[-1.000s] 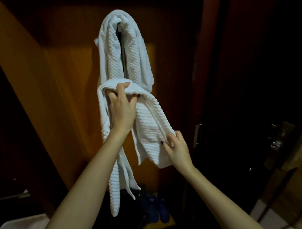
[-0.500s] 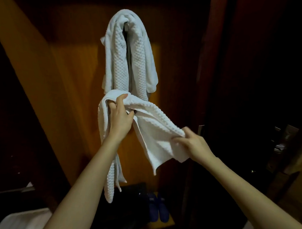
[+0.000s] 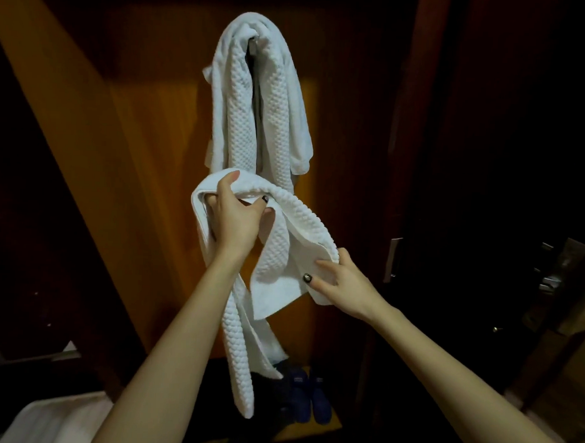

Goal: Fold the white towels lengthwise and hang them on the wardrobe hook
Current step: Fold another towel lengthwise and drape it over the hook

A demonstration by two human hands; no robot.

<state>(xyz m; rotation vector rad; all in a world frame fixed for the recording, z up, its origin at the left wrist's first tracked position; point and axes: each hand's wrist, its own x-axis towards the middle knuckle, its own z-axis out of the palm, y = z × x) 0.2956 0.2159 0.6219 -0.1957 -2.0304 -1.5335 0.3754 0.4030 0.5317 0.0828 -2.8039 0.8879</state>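
A white waffle-weave towel (image 3: 237,100) hangs draped over the wardrobe hook (image 3: 252,41), which shows only as a dark bit under the fold. Just below it I hold a second white towel (image 3: 283,247). My left hand (image 3: 233,216) grips its bunched upper fold, fingers curled into the cloth. My right hand (image 3: 340,281) pinches the towel's right end lower down. A long narrow tail of this towel hangs down between my forearms.
The wooden wardrobe back panel (image 3: 148,143) stands behind the towels. A dark door with a metal handle (image 3: 394,258) is at the right. Blue slippers (image 3: 308,397) sit on the wardrobe floor. White cloth (image 3: 55,418) lies at the bottom left.
My right hand has slid inward and lower along the towel's right end and taken a new grip. The hanging tail has swung longer below. My left hand keeps its hold under the hung towel.
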